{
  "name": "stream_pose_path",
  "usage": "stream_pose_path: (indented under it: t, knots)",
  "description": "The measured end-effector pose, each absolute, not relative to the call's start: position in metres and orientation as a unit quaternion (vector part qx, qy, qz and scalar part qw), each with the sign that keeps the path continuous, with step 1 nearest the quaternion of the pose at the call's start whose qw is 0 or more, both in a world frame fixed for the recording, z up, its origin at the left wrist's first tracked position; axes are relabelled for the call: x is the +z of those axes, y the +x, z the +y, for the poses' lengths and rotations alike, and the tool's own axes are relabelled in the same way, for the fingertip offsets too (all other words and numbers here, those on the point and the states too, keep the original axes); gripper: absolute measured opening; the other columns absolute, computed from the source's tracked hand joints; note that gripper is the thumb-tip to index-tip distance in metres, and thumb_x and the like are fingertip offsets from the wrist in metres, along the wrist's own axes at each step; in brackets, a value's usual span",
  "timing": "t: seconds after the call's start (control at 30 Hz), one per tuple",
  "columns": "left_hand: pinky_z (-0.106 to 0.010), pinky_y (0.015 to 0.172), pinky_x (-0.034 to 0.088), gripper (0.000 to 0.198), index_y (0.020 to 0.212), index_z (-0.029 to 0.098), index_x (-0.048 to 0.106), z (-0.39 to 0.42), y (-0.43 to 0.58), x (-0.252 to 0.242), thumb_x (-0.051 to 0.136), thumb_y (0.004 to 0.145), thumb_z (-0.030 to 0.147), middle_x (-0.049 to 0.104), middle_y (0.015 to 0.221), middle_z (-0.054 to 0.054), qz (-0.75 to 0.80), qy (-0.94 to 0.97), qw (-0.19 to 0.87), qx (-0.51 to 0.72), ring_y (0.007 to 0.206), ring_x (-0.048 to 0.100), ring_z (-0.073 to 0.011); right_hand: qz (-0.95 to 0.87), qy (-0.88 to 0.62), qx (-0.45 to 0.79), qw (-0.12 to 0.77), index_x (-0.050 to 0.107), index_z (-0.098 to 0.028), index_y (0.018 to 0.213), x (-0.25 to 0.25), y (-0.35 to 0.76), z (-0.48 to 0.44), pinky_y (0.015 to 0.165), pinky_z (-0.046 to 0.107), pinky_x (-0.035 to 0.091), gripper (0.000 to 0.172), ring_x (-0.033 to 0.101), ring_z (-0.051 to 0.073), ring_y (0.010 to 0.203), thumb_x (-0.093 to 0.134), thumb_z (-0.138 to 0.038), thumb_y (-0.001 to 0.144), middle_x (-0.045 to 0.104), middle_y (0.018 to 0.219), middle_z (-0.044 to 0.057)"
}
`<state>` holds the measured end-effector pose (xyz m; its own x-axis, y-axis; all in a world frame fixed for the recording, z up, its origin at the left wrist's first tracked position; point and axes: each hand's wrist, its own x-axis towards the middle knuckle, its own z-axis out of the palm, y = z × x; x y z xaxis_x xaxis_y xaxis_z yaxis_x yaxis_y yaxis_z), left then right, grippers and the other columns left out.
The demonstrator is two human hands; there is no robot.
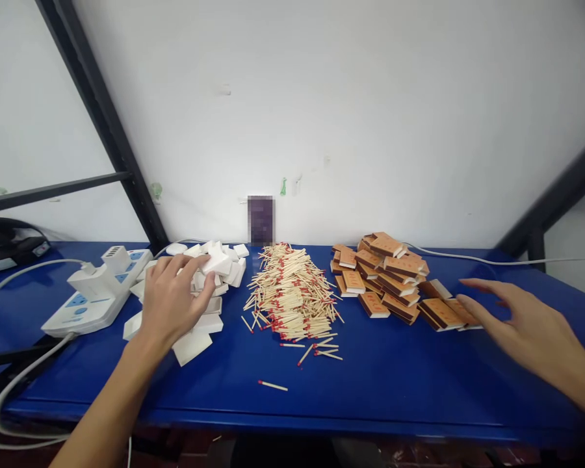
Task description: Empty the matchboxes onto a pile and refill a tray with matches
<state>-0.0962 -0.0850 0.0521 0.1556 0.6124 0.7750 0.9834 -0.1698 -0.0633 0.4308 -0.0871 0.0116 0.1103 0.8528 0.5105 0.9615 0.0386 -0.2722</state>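
Observation:
My left hand (175,292) is over a heap of white matchbox trays (202,322), thumb and index finger apart. Its fingertips reach a white tray (218,261) on top; whether they press on it I cannot tell. At the right, my right hand (526,318) is open, thumb spread from the fingers. It is beside the near right end of a pile of orange-brown matchboxes (394,286), nearest to a matchbox (441,313) lying flat. Between the two piles lies a long heap of red-tipped matches (292,292). A single match (273,385) rests closer to the front edge.
On the left stands a white power strip (97,299) with plugged-in chargers and cables. A black headset-like object (12,244) lies behind it. Black metal frame bars (102,123) rise at both sides. A dark pixelated rectangle (261,221) is against the wall, behind the blue table (370,383).

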Motion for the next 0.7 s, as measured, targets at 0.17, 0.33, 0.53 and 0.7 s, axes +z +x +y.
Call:
stream_pose_path:
  t: [0.17,0.33,0.53,0.7]
  knots:
    - [-0.045,0.082,0.043,0.036,0.110,0.019,0.069,-0.105,-0.118,0.036,0.048,0.093,0.042,0.068,0.099,-0.010,-0.596,-0.692,0.312,-0.262,0.099,0.057,-0.0330,-0.731,-0.589,-0.204,0.278,0.067,-0.027,0.107,-0.019,0.441,-0.102,0.094,0.053,0.046,0.049,0.059,0.036,0.111,0.041,-0.063,0.085,0.068,0.118,0.011]
    - [-0.046,0.086,0.046,0.037,0.118,0.020,0.066,-0.109,-0.125,0.032,0.050,0.092,0.041,0.064,0.114,-0.012,-0.597,-0.696,0.300,-0.262,0.105,0.056,-0.0338,-0.761,-0.551,-0.238,0.246,0.070,-0.026,0.100,-0.035,0.441,-0.102,0.093,0.055,0.046,0.044,0.055,0.038,0.120,0.041,-0.057,0.088,0.069,0.117,0.012]
    - [-0.042,0.088,0.047,0.029,0.119,0.021,0.060,-0.139,-0.082,0.027,0.055,0.091,0.024,0.063,0.111,-0.011,-0.462,-0.779,0.251,-0.341,0.101,0.059,-0.0269,-0.787,-0.516,-0.209,0.266,0.067,-0.030,0.107,-0.042,0.438,-0.106,0.095,0.051,0.047,0.034,0.058,0.033,0.120,0.050,-0.052,0.088,0.071,0.115,0.009]
    - [-0.032,0.061,0.040,0.007,0.089,0.021,0.058,-0.173,-0.027,0.007,0.056,0.093,0.027,0.060,0.066,0.003,-0.368,-0.898,0.076,-0.228,0.059,0.056,-0.0162,-0.799,-0.505,-0.208,0.251,0.070,-0.030,0.100,-0.042,0.433,-0.107,0.086,0.047,0.052,0.031,0.065,0.033,0.111,0.044,-0.045,0.091,0.070,0.109,0.012]
